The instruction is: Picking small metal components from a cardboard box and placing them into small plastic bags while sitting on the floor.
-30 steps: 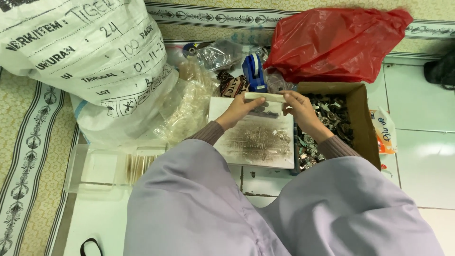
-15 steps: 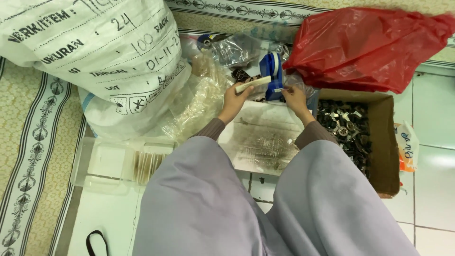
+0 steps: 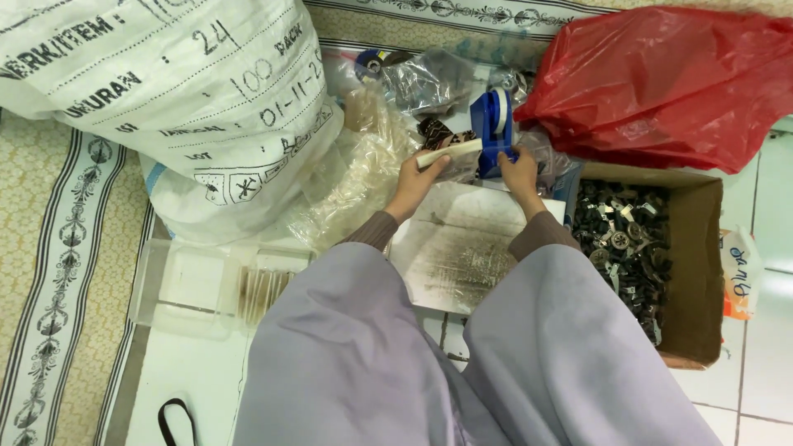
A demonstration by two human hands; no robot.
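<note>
Pale strip (image 3: 450,152) lies crosswise from left hand (image 3: 420,175) toward blue dispenser (image 3: 493,132)

The person wears a wide, loose garment of pale lilac-grey cloth, which covers both legs in soft folds and fills the lower part of the view. Under it there are long, tight sleeves of a brownish-mauve colour (a finer, ribbed-looking knit), and they end at the wrists, so the left hand (image 3: 419,175) and the right hand (image 3: 520,169) are bare. No ring, watch or glove can be seen on the hands, and the cloth has no pattern or print.
</note>
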